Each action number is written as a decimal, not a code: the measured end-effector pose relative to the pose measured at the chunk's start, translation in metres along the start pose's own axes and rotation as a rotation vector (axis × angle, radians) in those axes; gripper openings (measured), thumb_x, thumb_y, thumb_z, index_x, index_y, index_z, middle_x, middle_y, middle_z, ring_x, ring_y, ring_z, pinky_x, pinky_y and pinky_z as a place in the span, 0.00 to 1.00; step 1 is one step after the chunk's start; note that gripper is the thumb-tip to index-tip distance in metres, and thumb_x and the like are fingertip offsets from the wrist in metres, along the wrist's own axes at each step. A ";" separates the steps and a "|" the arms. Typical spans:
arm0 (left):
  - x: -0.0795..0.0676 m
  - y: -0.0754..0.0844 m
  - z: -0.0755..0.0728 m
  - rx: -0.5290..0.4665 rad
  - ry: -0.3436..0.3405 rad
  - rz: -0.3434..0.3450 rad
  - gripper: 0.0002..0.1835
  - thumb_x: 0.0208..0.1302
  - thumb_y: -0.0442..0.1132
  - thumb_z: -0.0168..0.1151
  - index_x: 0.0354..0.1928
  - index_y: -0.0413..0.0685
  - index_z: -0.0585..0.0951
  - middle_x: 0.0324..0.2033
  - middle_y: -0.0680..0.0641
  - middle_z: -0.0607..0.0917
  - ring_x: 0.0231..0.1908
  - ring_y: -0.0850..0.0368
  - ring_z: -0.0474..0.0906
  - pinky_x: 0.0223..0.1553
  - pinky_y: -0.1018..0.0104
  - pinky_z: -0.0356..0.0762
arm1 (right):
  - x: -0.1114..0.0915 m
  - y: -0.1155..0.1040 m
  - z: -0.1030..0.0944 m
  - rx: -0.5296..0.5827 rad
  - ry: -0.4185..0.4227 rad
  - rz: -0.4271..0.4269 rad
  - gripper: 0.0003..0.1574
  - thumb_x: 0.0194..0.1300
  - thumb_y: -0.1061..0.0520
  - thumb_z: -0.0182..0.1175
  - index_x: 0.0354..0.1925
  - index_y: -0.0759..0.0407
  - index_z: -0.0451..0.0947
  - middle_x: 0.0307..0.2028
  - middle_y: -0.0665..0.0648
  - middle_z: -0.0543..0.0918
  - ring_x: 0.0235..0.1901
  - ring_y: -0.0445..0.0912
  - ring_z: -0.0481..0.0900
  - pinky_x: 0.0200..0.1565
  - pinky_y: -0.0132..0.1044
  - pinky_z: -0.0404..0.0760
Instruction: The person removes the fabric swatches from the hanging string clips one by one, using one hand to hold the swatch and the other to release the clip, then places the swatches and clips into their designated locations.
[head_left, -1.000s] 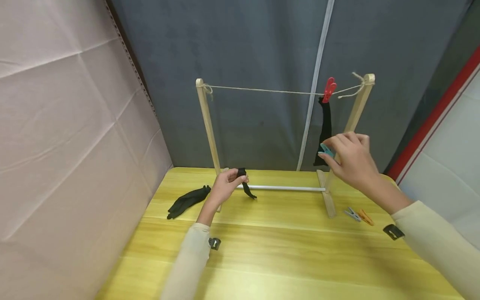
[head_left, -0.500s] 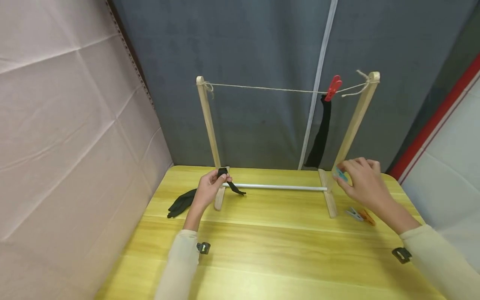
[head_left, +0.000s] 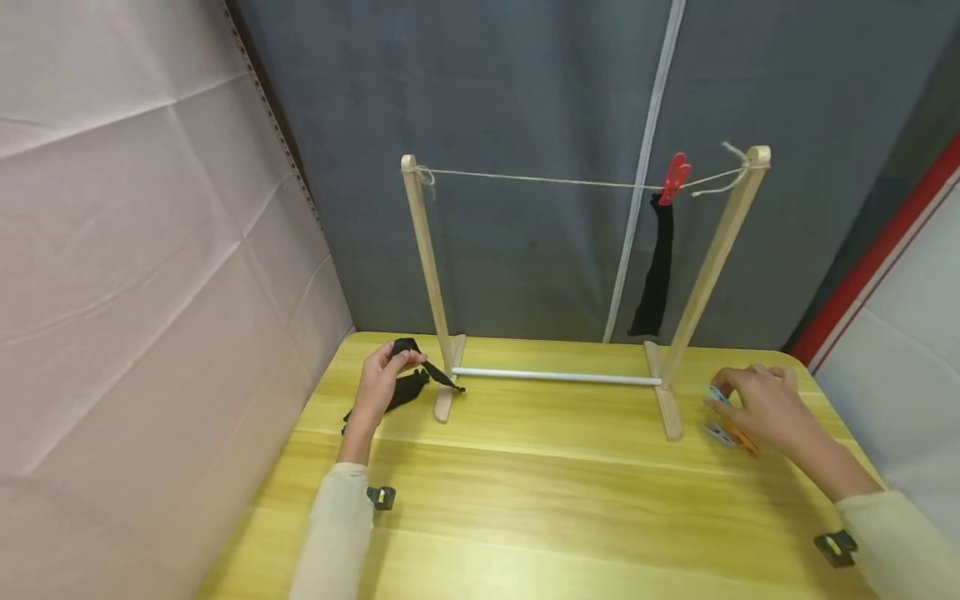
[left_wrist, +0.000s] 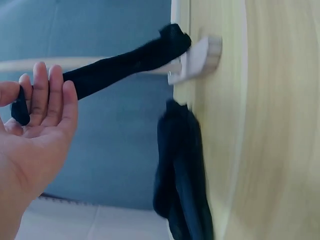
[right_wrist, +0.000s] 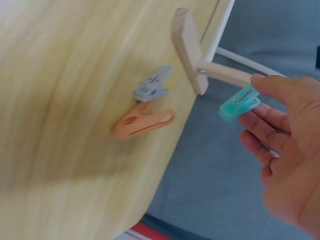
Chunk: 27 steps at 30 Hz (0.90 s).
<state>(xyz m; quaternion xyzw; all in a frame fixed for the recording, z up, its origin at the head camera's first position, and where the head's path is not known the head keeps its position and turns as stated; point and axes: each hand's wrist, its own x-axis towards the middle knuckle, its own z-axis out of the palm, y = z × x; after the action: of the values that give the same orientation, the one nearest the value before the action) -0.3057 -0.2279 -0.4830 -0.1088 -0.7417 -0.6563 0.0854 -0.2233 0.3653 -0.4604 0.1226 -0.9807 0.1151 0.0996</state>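
Note:
My left hand (head_left: 382,379) pinches a thin black sock (left_wrist: 115,70) between thumb and fingers; its free end trails right past the rack's left foot. More black socks (left_wrist: 182,175) lie on the table just below that hand, partly hidden by it in the head view. At the right, my right hand (head_left: 765,404) holds a teal clothespin (right_wrist: 237,104) by thumb and fingertips. Beneath it on the table lie a grey clothespin (right_wrist: 152,85) and an orange clothespin (right_wrist: 145,122), side by side. From the string (head_left: 525,177) hangs another black sock (head_left: 655,275) under a red clothespin (head_left: 676,177).
A wooden rack with a left post (head_left: 427,258) and a right post (head_left: 716,258) stands at the back of the yellow wood-grain table (head_left: 525,517). A white bar (head_left: 555,376) joins its feet. Behind hangs a grey curtain (head_left: 525,83); a pale cloth wall (head_left: 150,292) borders the left.
My left hand has moved left with its sock, to over the socks on the table. The right hand has come down and right with the teal clothespin, close over the grey and orange ones.

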 end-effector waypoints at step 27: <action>-0.023 -0.042 -0.055 -0.044 0.410 -0.066 0.15 0.80 0.33 0.43 0.39 0.28 0.76 0.36 0.43 0.85 0.46 0.49 0.87 0.59 0.66 0.83 | -0.020 0.025 0.045 0.086 0.140 0.134 0.19 0.72 0.46 0.69 0.48 0.60 0.84 0.32 0.51 0.89 0.42 0.60 0.80 0.50 0.64 0.59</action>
<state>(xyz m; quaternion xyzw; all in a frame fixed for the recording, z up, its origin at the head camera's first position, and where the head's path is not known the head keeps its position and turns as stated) -0.2962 -0.2880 -0.5226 0.0495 -0.6976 -0.6831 0.2105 -0.2186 0.3819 -0.5129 0.0524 -0.9715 0.1719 0.1544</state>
